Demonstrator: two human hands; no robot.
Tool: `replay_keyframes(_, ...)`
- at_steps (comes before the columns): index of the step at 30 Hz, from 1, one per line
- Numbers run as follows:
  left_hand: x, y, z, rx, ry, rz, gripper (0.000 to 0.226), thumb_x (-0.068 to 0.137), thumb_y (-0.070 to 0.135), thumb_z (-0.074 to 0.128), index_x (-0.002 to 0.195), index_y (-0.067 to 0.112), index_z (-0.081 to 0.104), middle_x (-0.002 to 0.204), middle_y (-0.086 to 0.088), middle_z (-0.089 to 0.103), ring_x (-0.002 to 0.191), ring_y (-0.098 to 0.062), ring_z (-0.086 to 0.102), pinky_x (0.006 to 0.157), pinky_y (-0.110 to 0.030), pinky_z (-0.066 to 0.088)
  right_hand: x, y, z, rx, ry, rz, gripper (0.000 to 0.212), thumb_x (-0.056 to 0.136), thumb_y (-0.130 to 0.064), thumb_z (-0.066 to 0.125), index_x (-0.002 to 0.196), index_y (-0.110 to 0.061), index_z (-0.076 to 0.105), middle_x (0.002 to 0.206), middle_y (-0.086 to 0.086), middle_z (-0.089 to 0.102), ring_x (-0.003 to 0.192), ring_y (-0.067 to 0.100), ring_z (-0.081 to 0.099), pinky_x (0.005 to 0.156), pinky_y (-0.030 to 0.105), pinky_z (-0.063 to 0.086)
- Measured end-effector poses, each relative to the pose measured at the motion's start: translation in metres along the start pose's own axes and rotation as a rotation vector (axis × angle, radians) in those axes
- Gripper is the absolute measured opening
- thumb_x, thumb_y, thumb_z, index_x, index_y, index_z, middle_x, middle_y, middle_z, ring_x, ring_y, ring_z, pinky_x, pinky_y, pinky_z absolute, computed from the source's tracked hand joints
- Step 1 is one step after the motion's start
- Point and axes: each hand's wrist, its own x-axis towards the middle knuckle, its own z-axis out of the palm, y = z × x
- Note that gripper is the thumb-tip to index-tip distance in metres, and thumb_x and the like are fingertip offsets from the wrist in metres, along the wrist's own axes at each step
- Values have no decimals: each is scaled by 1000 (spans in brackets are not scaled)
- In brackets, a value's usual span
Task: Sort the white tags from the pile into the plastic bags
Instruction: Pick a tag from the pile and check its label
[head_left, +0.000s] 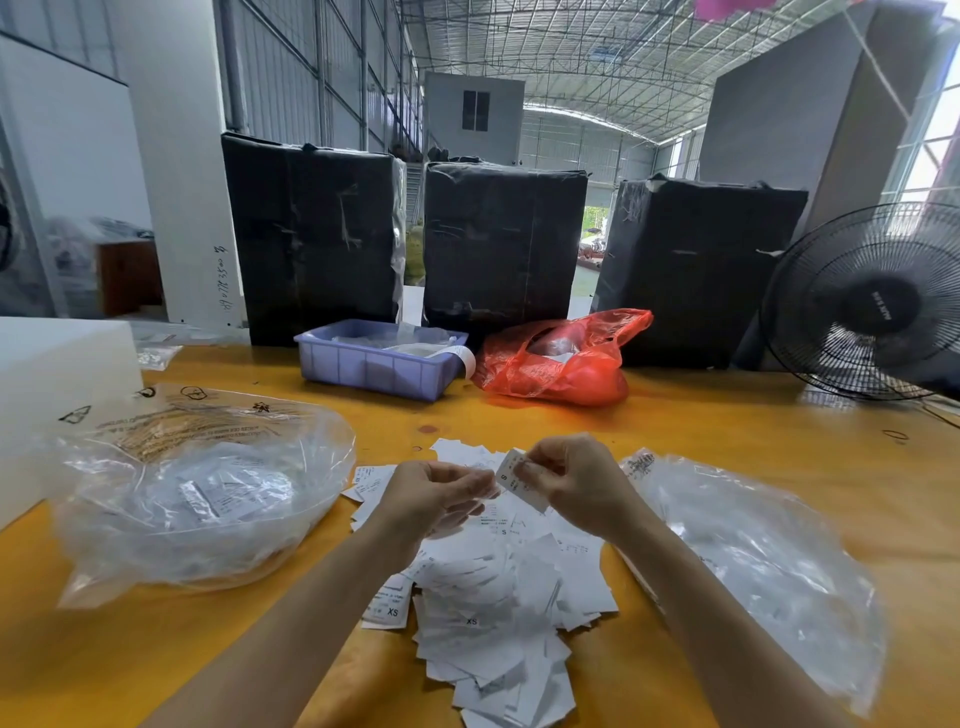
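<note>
While I'm holding both hands up over the pile of white tags (488, 597), my right hand (574, 486) is pinching a single tag (511, 475) marked "S" between thumb and fingertips, with the tag tilted and lifted clear of the pile. My left hand (434, 496) is sitting just left of it, fingers curled inward toward the tag's near edge; I can't tell whether they're actually touching it or gripping anything.

The pile is spreading along the middle of the yellow table (727, 447), from under my hands back toward me, between my forearms. Some tags are showing "XS", one is showing "S".

Clear plastic bags are lying on both sides of the pile. The left plastic bag (197, 499) is puffed up, printed with warning text, and is holding a few white tags. The right plastic bag (753, 561) is lying flatter, its edge touching the pile; contents are too faint to read.

Farther away, a blue plastic bin (376, 364) is sitting with clear packets inside, and a red plastic bag (561, 361) is lying crumpled just right of it. Three black wrapped bales (498, 244) are standing upright along the far side of the table. A black fan (867, 301) is standing at the far right. A white block (57, 374) is occupying the far left edge.
</note>
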Motion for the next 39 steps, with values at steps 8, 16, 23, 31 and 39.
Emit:
replay_keyframes(8,-1,0,1,21,-20,-22,31,58,34,76,81,14,75,88,-5,75,78,-11,71,74,-28,52,-1,-3,-2,-43,-2,-15,15,89,-14,62,86,-3,73,73,2,65,65,16,57,58,31,46)
replay_keyframes(16,-3,2,1,3,-50,-17,30,60,30,76,83,11,74,87,-5,75,76,-9,72,58,-15,52,-2,-5,-2,-111,4,-27,17,90,-16,61,90,-4,73,86,11,71,70,20,59,62,35,48)
replay_keyframes(23,-3,2,2,-26,-57,-12,21,60,24,76,77,11,76,81,-8,74,68,-11,70,57,-15,52,-1,-3,-4,-87,-63,3,15,89,-14,62,92,-4,73,82,7,70,73,22,63,64,37,52)
replay_keyframes(31,-3,1,4,103,-99,-31,16,67,20,78,76,7,74,61,-5,65,57,-9,62,60,-19,51,-4,-3,-7,114,-217,114,18,77,-15,77,93,-13,68,73,2,68,65,15,62,64,35,52)
replay_keyframes(39,-6,0,8,79,-107,-24,16,72,14,77,83,3,76,67,-9,67,55,-7,57,54,-17,47,-6,-4,-5,172,-280,85,43,67,-10,84,98,-18,55,74,7,71,74,28,69,73,48,54)
